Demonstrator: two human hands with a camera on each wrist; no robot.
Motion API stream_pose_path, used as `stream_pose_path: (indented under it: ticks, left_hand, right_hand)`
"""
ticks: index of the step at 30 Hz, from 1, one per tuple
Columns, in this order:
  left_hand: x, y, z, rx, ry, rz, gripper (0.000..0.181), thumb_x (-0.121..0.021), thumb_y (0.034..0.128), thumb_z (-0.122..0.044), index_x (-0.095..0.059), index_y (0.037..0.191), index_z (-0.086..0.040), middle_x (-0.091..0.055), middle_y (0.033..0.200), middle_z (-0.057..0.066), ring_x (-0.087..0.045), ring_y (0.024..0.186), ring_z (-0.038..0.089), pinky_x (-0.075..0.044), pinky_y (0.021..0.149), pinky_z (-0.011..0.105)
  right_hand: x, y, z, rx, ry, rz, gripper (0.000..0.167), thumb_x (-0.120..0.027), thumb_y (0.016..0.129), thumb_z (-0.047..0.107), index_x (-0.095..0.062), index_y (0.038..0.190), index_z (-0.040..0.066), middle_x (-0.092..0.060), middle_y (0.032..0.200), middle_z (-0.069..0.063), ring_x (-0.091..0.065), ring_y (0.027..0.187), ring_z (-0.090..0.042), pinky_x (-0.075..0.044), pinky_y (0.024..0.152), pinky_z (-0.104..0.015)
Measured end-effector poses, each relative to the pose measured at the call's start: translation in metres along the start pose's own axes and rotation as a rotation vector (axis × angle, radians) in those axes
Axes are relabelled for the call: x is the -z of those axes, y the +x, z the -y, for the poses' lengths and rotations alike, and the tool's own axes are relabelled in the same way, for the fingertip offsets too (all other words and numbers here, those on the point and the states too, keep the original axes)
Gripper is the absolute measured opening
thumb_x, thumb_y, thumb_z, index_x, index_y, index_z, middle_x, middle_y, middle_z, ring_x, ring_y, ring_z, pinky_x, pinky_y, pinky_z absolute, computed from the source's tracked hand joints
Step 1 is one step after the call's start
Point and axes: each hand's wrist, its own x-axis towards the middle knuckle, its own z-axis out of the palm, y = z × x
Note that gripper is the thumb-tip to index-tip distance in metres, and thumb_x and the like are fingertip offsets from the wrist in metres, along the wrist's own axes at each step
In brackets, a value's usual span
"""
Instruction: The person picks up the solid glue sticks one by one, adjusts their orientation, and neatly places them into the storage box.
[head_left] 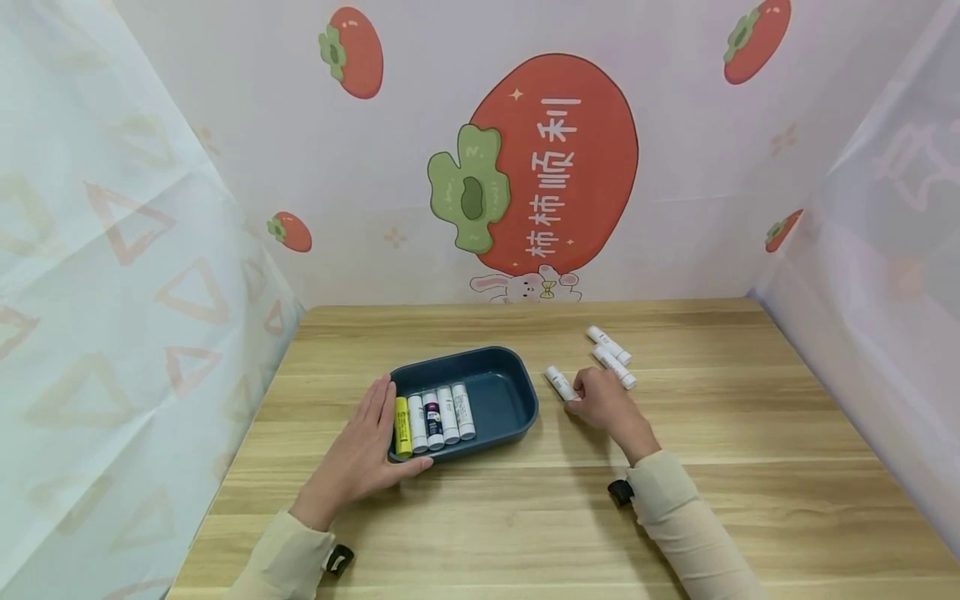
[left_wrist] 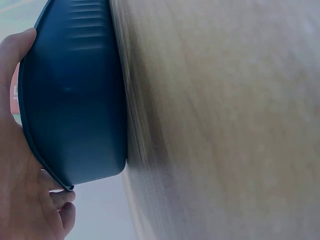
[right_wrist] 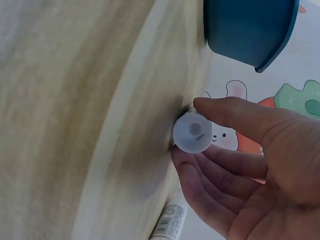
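Note:
A dark blue box (head_left: 504,400) holds a row of several glue sticks: a yellow one (head_left: 402,427), a dark-labelled one (head_left: 433,421) and white ones (head_left: 447,415). My left hand (head_left: 365,437) rests against the box's left end, fingers fairly straight along the rim and thumb at the front edge. To the right of the box, my right hand (head_left: 603,402) pinches a white glue stick (head_left: 559,382) between thumb and fingers, low over the table. Its round end (right_wrist: 193,132) faces the right wrist camera. Two more white glue sticks (head_left: 614,367) lie just beyond this hand.
The wooden table (head_left: 480,533) carries everything. A white printed backdrop (head_left: 390,167) with persimmon drawings stands behind it, and pale sheets (head_left: 862,275) hang at both sides. The box's right half shows its bare floor.

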Motion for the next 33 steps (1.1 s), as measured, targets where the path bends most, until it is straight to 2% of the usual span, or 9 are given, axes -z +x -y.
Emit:
stream_pose_path:
  ticks: [6,12,20,27,33]
  left_hand:
    - [0.0,0.0,0.0,0.005,-0.011,0.006,0.131,-0.059,0.0857,-0.085,-0.009,0.167,0.005,-0.004,0.178,0.021,-0.011,0.166,0.04,-0.025,0.132,0.055]
    - [0.0,0.0,0.0,0.004,-0.01,0.003,0.131,-0.06,0.0856,-0.085,-0.01,0.167,0.005,-0.005,0.178,0.022,-0.011,0.165,0.041,-0.025,0.132,0.055]
    - [0.0,0.0,0.0,0.001,-0.015,0.002,0.131,-0.06,0.0855,-0.084,-0.011,0.167,0.005,-0.005,0.178,0.022,-0.011,0.165,0.041,-0.025,0.132,0.055]
    - [0.0,-0.001,-0.001,0.007,-0.019,0.005,0.131,-0.06,0.0852,-0.084,-0.01,0.167,0.005,-0.005,0.178,0.021,-0.011,0.165,0.041,-0.025,0.132,0.055]
    - [0.0,0.0,0.0,0.007,-0.02,0.007,0.131,-0.06,0.0854,-0.084,-0.01,0.167,0.004,-0.005,0.178,0.022,-0.011,0.165,0.041,-0.026,0.132,0.056]
  right_hand:
    - [-0.001,0.006,-0.008,-0.021,0.075,0.028,0.016,-0.083,0.087,0.014,-0.074,0.09,0.001,-0.068,0.081,-0.007,-0.058,0.074,-0.018,-0.047,0.067,-0.028]
    - [0.004,0.01,-0.017,-0.046,0.168,0.061,0.013,-0.08,0.086,0.016,-0.077,0.088,0.004,-0.073,0.083,-0.006,-0.062,0.076,-0.018,-0.049,0.068,-0.028]
    - [0.005,0.007,-0.02,-0.068,0.21,0.072,0.019,-0.08,0.088,0.02,-0.079,0.096,0.003,-0.076,0.089,-0.006,-0.064,0.081,-0.018,-0.05,0.069,-0.028]
    - [0.013,0.009,-0.011,-0.084,0.243,0.042,0.026,-0.079,0.091,0.022,-0.078,0.104,0.0,-0.077,0.096,-0.011,-0.067,0.085,-0.02,-0.052,0.071,-0.028]
    - [0.024,0.008,0.009,-0.041,0.251,0.007,0.025,-0.08,0.09,0.023,-0.079,0.102,0.001,-0.078,0.093,-0.009,-0.067,0.081,-0.018,-0.052,0.069,-0.027]
